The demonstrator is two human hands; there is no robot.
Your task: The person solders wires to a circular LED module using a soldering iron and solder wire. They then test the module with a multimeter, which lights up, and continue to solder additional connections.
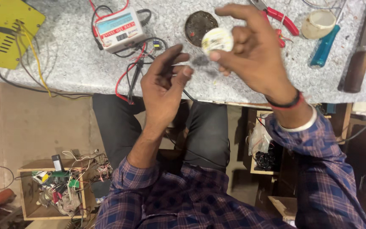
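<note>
Small round white disc pinched between thumb and fingers of right hand, held in air above tabletop near its front edge. Left hand empty, fingers loosely curled, thumb toward disc, just below and left of it, not touching. Dark round dish on tabletop behind disc. White meter box with red and black leads to left. Red-handled pliers, blue-handled tool, white cup to right. Yellow box far left. Wooden crate of wires on floor.

White disc, blue plaid sleeves
</note>
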